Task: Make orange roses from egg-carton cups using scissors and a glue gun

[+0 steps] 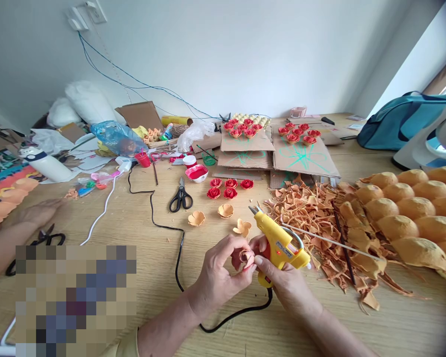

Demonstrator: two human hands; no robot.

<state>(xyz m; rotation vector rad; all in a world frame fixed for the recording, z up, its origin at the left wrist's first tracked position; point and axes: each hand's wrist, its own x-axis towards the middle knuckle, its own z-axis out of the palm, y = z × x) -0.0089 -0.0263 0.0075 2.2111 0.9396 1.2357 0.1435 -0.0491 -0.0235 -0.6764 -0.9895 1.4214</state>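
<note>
Between the fingertips of my left hand (pixel 220 267) is a small brownish-pink rolled flower (pixel 244 257), apparently of egg-carton pulp. My right hand (pixel 290 286) grips a yellow glue gun (pixel 280 242) whose nozzle points up and away to the left. A red light glows on the gun's body. The thumb and a finger of that hand also touch the flower's right side. Just beyond my hands lie plain orange petal cups (pixel 196 218), several red roses (pixel 230 193) and black-handled scissors (pixel 181 196).
Orange scraps (pixel 312 218) and egg trays (pixel 409 208) spread to the right. Behind, cardboard sheets (pixel 305 156) carry red flowers, beside a bowl of red paint (pixel 196 172). A black cord (pixel 178 258) crosses the table. At left, another person's hand (pixel 40 213) rests near more scissors (pixel 48 237).
</note>
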